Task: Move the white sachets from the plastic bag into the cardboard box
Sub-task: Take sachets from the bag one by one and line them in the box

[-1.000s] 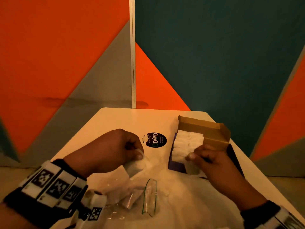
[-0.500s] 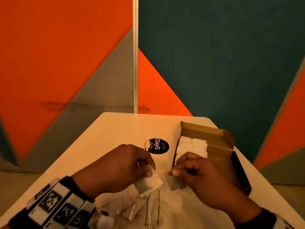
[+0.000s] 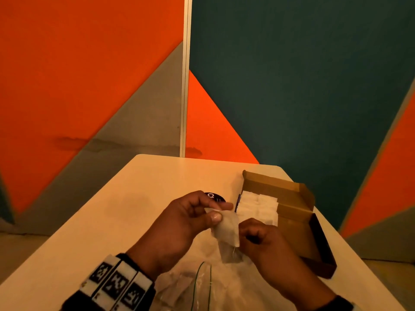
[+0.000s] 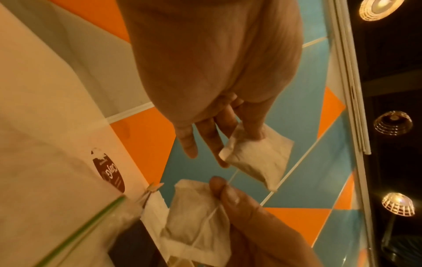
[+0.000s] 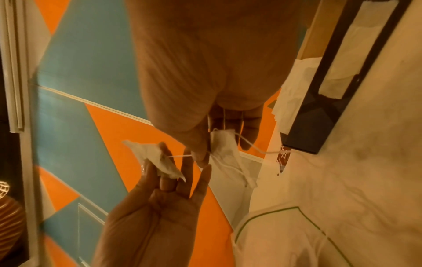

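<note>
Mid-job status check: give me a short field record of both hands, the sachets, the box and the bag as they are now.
left hand: pinches one white sachet between thumb and fingers, above the table
right hand: holds a second sachet by its string
link: a thin string runs between the two sachets
cardboard box: open, rows of white sachets inside
plastic bag: lies on table under the hands

A wall of orange (image 3: 67,63), grey (image 3: 143,122) and dark teal panels (image 3: 292,75) stands behind the pale bench (image 3: 146,198), split by a white vertical strip (image 3: 186,75). Round caged ceiling lamps (image 4: 379,7) glow warmly against a dark ceiling (image 4: 397,72).
</note>
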Tool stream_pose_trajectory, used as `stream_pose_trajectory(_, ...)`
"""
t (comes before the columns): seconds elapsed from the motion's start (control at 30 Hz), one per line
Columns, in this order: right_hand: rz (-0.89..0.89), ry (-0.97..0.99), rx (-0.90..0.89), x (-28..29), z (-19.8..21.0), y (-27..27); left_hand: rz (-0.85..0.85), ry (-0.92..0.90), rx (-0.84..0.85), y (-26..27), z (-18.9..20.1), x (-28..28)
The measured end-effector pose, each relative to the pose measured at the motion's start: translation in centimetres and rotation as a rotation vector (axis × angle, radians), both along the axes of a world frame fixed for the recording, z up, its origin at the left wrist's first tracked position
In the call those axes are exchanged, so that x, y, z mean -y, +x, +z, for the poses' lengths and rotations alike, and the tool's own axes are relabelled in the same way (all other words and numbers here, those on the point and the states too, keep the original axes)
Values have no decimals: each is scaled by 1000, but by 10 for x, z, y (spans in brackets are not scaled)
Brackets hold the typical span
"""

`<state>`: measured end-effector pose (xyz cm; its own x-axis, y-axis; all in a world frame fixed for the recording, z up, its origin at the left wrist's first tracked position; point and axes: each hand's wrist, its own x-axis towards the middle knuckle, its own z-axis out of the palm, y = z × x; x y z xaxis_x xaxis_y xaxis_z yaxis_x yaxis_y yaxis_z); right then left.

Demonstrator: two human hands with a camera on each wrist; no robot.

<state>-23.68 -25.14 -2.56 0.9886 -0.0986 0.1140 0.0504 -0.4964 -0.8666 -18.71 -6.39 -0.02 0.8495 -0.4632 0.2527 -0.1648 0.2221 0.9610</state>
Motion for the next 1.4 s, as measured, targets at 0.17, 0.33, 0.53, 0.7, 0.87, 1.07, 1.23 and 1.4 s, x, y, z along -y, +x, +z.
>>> stream_pose_trajectory(0.17, -42, -50, -20, 3, -4, -6, 194, -5, -9, 2, -4, 3)
stream_pose_trajectory(0.33, -35, 142, -17, 7, 3, -15, 416, 136, 75, 9, 0, -8)
stream_pose_trajectory(0.53, 6, 70, 183, -12, 10, -19, 327, 109, 59, -3, -6, 6)
stream_pose_trajectory(0.7, -50, 23, 242, -16, 10, -16, 241, 72, 29, -10, -7, 11)
stream_pose_trajectory(0.87, 19, 281, 173, -20, 15, -16, 133, 77, -13, -14, -5, 12)
stream_pose_trajectory(1.07, -95, 420, 109, -21, 11, -11, 113, 152, -12, -23, -4, 4)
stream_pose_trajectory(1.23, -184, 400, 132, -20, 6, -8, 255, 434, 133, -26, -12, 2)
stream_pose_trajectory(1.4, -130, 275, 93, -18, 4, -10, 322, 598, 244, -20, -8, -2)
